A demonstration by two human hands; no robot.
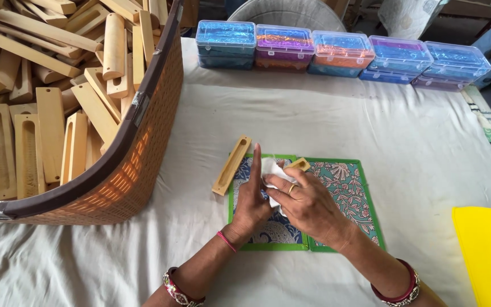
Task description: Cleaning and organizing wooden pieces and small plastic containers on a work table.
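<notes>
Both hands are working dead centre on the bench (370,131), right over two green-edged patterned mats (350,196) lying side by side. The left hand (252,199) is held flat with fingers straight and pressed together, edge-on against a small wooden piece (300,164) that pokes out just past the knuckles. The right hand (308,204) is curled over it, pinching a wad of white cloth (269,169) against that piece.

Just left of the hands, a slotted wooden case (231,165) lies tilted on the sheet, its lower end near the mat's left edge, can't tell if it overlaps.

Room-wise: the big woven basket (143,165) full of wooden blanks crowds the whole left side, its curved wall close to that case. A row of clear lidded boxes (342,52) lines the far edge, well apart from the hands. A yellow bin (487,250) sits at the near right corner. Between the mats and those boxes there's plenty of bare sheet, same to the right.
</notes>
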